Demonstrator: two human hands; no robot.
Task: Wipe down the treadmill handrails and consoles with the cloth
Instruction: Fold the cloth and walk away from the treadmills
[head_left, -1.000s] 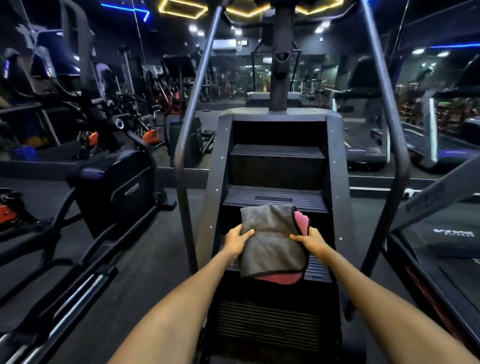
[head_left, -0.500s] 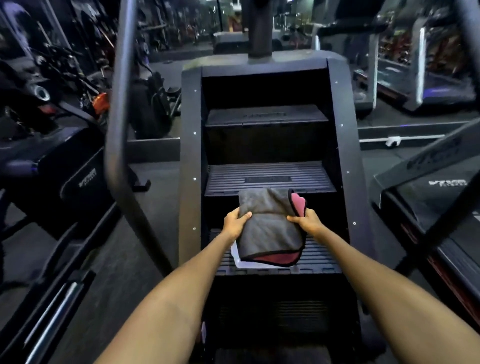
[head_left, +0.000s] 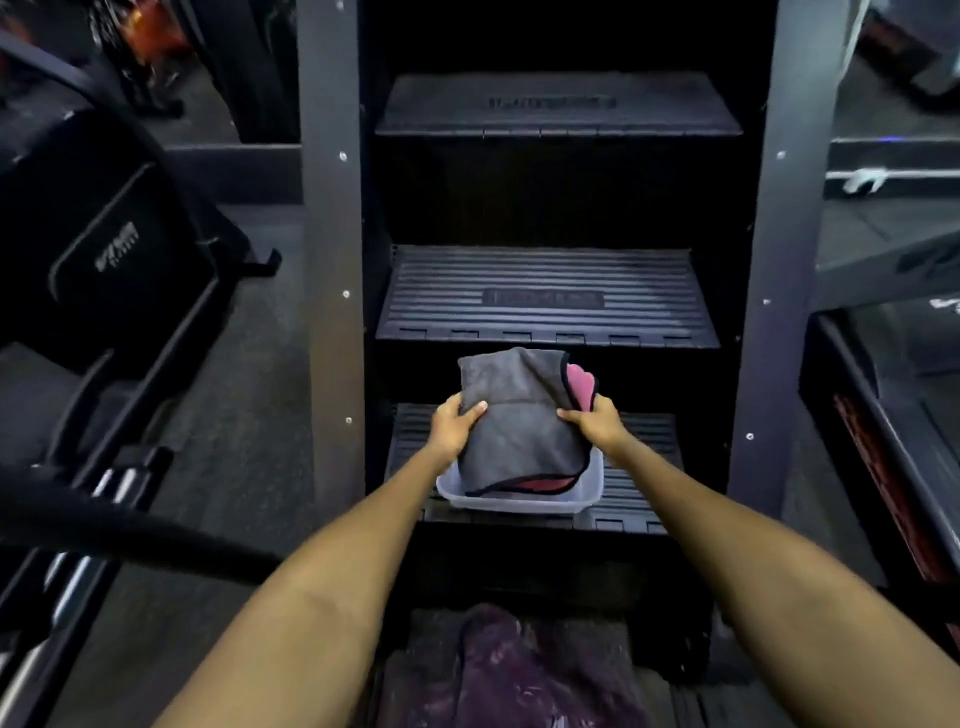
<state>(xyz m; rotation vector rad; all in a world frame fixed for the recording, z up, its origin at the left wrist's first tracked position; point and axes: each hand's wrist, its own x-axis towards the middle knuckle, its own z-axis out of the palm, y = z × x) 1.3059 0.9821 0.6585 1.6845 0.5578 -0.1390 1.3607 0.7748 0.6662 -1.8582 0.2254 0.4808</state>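
A folded grey cloth (head_left: 519, 426) with a pink underside and dark trim hangs between both hands. My left hand (head_left: 454, 426) grips its left edge, thumb on top. My right hand (head_left: 595, 423) pinches its right edge by the pink fold. The cloth's lower end dips into a clear plastic tub (head_left: 519, 499) that stands on the lowest visible step (head_left: 639, 457) of a dark stair-climber machine. No treadmill handrail or console is in view close by.
Two more ribbed steps (head_left: 545, 296) rise behind the tub between grey side panels (head_left: 330, 260). A dark curved rail (head_left: 130, 525) crosses the lower left. Another black machine (head_left: 114, 244) stands left, a treadmill deck (head_left: 883, 441) right. Dark purple fabric (head_left: 519, 670) lies at the bottom.
The view has tilted down and closer to the steps. Both hands have lowered the cloth toward the clear tub, which now shows under it.
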